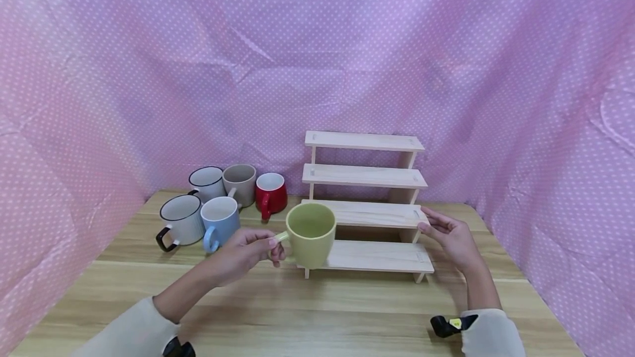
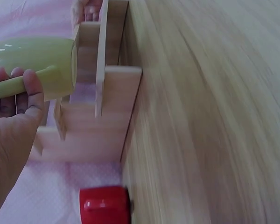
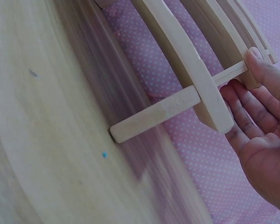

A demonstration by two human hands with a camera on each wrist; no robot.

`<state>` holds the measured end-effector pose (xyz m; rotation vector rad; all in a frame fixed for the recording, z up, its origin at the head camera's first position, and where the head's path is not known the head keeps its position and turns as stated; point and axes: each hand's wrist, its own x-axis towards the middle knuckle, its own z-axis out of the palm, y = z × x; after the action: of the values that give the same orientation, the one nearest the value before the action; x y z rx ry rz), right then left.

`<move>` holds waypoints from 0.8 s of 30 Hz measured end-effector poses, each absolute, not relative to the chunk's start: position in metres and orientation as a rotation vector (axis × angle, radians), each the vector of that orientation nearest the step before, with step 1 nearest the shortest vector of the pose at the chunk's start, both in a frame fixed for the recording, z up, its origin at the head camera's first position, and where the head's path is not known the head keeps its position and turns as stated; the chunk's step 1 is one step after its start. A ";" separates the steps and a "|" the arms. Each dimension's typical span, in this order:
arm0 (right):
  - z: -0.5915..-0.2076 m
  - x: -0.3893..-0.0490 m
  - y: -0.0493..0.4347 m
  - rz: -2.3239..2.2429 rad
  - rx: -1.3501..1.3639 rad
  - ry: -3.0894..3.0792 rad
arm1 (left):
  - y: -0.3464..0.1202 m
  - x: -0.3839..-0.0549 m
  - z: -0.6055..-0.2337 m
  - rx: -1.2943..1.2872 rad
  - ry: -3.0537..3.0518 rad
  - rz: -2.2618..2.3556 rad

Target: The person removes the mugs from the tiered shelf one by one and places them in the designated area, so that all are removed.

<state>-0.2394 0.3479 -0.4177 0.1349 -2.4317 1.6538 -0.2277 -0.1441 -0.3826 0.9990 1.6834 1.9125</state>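
My left hand (image 1: 253,252) pinches the handle of a yellow-green mug (image 1: 311,236), with the thumb on one side and the fingers curled round the other. The mug hangs upright in the air, in front of the left part of a stepped wooden shelf (image 1: 369,256). In the left wrist view the same mug (image 2: 37,65) appears sideways beside the shelf's side panel (image 2: 98,135). My right hand (image 1: 451,238) holds the right end of the shelf's second board from the bottom. The right wrist view has its thumb (image 3: 266,70) on that board's edge and its fingers around the end.
Left of the shelf stand a red mug (image 1: 271,194), a grey mug (image 1: 240,186), a light blue mug (image 1: 220,219) and two white mugs with dark rims, one in front (image 1: 186,222), one behind (image 1: 207,183). A pink dotted cloth (image 1: 317,70) hangs behind the wooden table (image 1: 297,318).
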 end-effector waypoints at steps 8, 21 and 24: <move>-0.417 -0.239 0.348 1.665 0.133 -2.428 | -0.177 -0.227 -0.381 1.033 1.634 2.002; -0.419 -0.241 0.350 1.648 0.138 -2.435 | -0.211 -0.231 -0.394 0.935 1.710 2.040; -0.421 -0.243 0.350 1.648 0.141 -2.438 | -0.213 -0.235 -0.402 0.889 1.748 2.043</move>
<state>-0.2426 0.3502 -0.4206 0.1410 -2.4378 1.6484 -0.2348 -0.2132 -0.4021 0.8894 1.7481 2.0428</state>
